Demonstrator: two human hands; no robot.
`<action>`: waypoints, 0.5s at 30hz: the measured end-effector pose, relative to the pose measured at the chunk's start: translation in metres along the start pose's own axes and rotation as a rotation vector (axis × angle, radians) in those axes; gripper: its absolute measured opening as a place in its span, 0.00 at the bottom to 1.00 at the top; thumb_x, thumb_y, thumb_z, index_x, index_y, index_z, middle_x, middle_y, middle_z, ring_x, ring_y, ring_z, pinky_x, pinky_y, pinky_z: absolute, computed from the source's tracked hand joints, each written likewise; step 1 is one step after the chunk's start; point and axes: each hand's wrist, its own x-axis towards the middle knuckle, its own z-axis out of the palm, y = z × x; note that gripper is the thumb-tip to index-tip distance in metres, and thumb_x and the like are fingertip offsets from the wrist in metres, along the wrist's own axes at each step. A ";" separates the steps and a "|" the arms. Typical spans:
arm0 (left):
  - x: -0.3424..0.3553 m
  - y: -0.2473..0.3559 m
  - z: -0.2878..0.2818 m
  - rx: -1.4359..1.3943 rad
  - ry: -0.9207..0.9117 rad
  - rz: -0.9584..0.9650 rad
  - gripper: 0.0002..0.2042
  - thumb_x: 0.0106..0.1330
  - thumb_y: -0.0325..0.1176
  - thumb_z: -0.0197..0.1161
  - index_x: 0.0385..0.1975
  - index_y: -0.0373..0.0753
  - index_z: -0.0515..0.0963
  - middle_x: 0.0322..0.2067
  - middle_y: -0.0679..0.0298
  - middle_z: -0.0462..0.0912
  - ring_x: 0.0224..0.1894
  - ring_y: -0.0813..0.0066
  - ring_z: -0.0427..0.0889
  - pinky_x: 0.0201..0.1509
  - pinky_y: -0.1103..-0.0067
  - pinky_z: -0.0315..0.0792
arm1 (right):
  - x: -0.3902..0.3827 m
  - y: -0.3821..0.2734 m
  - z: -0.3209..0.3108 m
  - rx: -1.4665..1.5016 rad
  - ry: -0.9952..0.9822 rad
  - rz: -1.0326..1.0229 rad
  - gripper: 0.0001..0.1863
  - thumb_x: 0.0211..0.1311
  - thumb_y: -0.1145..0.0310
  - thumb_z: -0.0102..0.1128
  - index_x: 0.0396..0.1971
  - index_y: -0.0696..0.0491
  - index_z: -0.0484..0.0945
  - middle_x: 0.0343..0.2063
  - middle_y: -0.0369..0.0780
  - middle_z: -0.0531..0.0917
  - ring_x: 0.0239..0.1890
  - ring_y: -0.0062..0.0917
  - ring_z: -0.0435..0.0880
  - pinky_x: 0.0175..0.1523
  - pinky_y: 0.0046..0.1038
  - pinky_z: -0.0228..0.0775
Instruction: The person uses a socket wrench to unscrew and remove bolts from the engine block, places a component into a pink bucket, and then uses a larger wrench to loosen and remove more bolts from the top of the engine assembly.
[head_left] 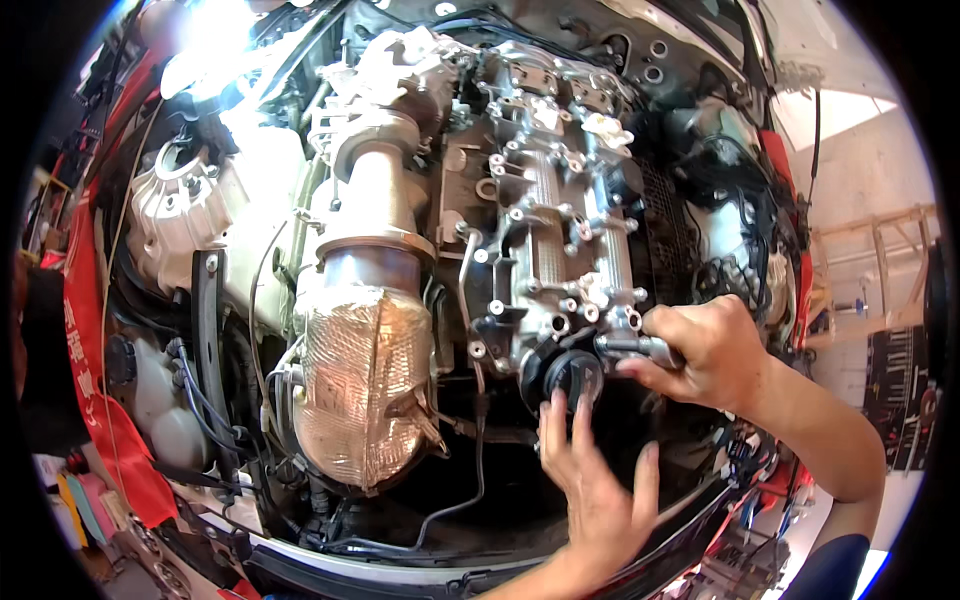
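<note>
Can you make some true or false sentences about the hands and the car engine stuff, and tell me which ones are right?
1. The right hand is gripping a silvery tool. True.
2. The left hand is squeezed into a fist. False: it is open, with its fingers stretched out.
3. A round black part is right by the left hand's fingertips. True.
4. The shiny, bumpy metal cover is to the right of both hands. False: it is to the left of both.
5. The red sheet hangs along the left side of the picture. True.
6. Both hands are wearing gloves. False: both are bare.
</note>
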 end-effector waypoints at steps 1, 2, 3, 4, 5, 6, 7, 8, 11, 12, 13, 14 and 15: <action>-0.014 0.004 0.001 -0.149 0.017 -0.081 0.31 0.61 0.27 0.61 0.62 0.26 0.56 0.61 0.46 0.60 0.63 0.53 0.63 0.66 0.64 0.57 | -0.003 0.017 -0.001 -0.169 0.052 -0.214 0.16 0.54 0.53 0.67 0.24 0.49 0.73 0.11 0.35 0.72 0.12 0.29 0.75 0.19 0.29 0.67; -0.025 0.004 0.001 -0.297 0.028 -0.149 0.33 0.61 0.28 0.62 0.63 0.25 0.54 0.61 0.45 0.59 0.63 0.49 0.61 0.66 0.64 0.57 | -0.002 0.027 -0.011 -0.252 -0.014 -0.367 0.16 0.52 0.54 0.68 0.22 0.48 0.72 0.14 0.32 0.70 0.15 0.25 0.73 0.20 0.27 0.64; -0.023 -0.012 0.008 -0.493 0.105 -0.182 0.34 0.60 0.27 0.61 0.66 0.33 0.51 0.63 0.54 0.55 0.64 0.61 0.57 0.65 0.69 0.57 | 0.003 0.029 -0.014 -0.270 -0.021 -0.435 0.16 0.51 0.55 0.68 0.21 0.48 0.72 0.16 0.33 0.69 0.17 0.25 0.73 0.22 0.27 0.63; -0.027 -0.023 0.010 -0.586 0.077 -0.312 0.37 0.61 0.24 0.60 0.68 0.35 0.45 0.64 0.55 0.52 0.63 0.63 0.58 0.65 0.70 0.57 | 0.007 0.031 -0.016 -0.287 -0.029 -0.502 0.16 0.50 0.56 0.68 0.21 0.48 0.71 0.17 0.33 0.69 0.19 0.24 0.72 0.24 0.26 0.62; -0.021 -0.029 0.010 -0.547 0.096 -0.315 0.36 0.62 0.24 0.59 0.68 0.35 0.46 0.63 0.54 0.53 0.63 0.63 0.59 0.65 0.70 0.57 | 0.010 0.027 -0.017 -0.268 -0.059 -0.495 0.15 0.49 0.57 0.68 0.21 0.49 0.71 0.20 0.33 0.70 0.23 0.25 0.72 0.28 0.28 0.62; -0.014 -0.038 0.011 -0.507 0.121 -0.319 0.36 0.62 0.24 0.59 0.67 0.34 0.46 0.63 0.54 0.54 0.62 0.64 0.59 0.65 0.70 0.57 | 0.014 0.022 -0.018 -0.218 -0.115 -0.443 0.14 0.48 0.60 0.69 0.22 0.50 0.72 0.20 0.34 0.71 0.23 0.26 0.72 0.30 0.28 0.62; -0.009 -0.048 0.010 -0.667 0.147 -0.507 0.35 0.64 0.22 0.58 0.68 0.35 0.46 0.63 0.56 0.55 0.59 0.67 0.62 0.63 0.72 0.60 | 0.015 0.016 -0.017 -0.196 -0.146 -0.348 0.14 0.47 0.61 0.69 0.22 0.50 0.72 0.20 0.34 0.72 0.23 0.26 0.73 0.30 0.28 0.62; -0.004 -0.039 0.003 -0.952 0.221 -0.678 0.35 0.64 0.20 0.57 0.69 0.35 0.46 0.62 0.57 0.58 0.55 0.70 0.67 0.60 0.75 0.63 | 0.015 0.009 -0.017 -0.172 -0.175 -0.259 0.14 0.47 0.61 0.69 0.22 0.51 0.72 0.20 0.35 0.72 0.23 0.27 0.73 0.31 0.28 0.62; -0.011 -0.041 -0.010 -0.985 0.012 -0.620 0.35 0.65 0.20 0.56 0.70 0.35 0.45 0.62 0.57 0.63 0.55 0.70 0.69 0.61 0.75 0.64 | 0.024 -0.006 -0.022 0.143 -0.319 0.340 0.12 0.53 0.65 0.67 0.26 0.58 0.77 0.18 0.42 0.79 0.20 0.31 0.80 0.29 0.30 0.70; -0.014 -0.042 -0.014 -0.987 -0.030 -0.658 0.35 0.66 0.22 0.56 0.71 0.34 0.45 0.64 0.56 0.60 0.59 0.69 0.67 0.64 0.73 0.62 | 0.028 -0.012 -0.024 0.277 -0.368 0.605 0.12 0.55 0.65 0.66 0.27 0.60 0.78 0.17 0.44 0.81 0.19 0.31 0.82 0.27 0.29 0.72; -0.017 -0.041 -0.017 -1.014 -0.049 -0.692 0.35 0.66 0.23 0.56 0.71 0.33 0.44 0.64 0.55 0.60 0.60 0.68 0.66 0.65 0.73 0.61 | 0.033 -0.019 -0.025 0.305 -0.359 0.694 0.12 0.58 0.66 0.65 0.28 0.61 0.79 0.16 0.44 0.81 0.17 0.23 0.81 0.25 0.25 0.71; -0.019 -0.037 -0.021 -1.033 -0.059 -0.730 0.35 0.67 0.23 0.56 0.71 0.33 0.44 0.65 0.55 0.59 0.61 0.67 0.65 0.66 0.72 0.59 | 0.030 -0.020 -0.025 0.324 -0.376 0.735 0.12 0.58 0.67 0.64 0.26 0.62 0.80 0.14 0.40 0.80 0.16 0.17 0.77 0.24 0.23 0.68; -0.023 -0.039 -0.021 -1.070 -0.068 -0.723 0.35 0.66 0.23 0.56 0.71 0.33 0.44 0.65 0.54 0.58 0.63 0.65 0.63 0.67 0.71 0.58 | 0.030 -0.022 -0.025 0.330 -0.384 0.784 0.11 0.58 0.67 0.65 0.26 0.62 0.80 0.13 0.39 0.79 0.16 0.16 0.76 0.23 0.23 0.66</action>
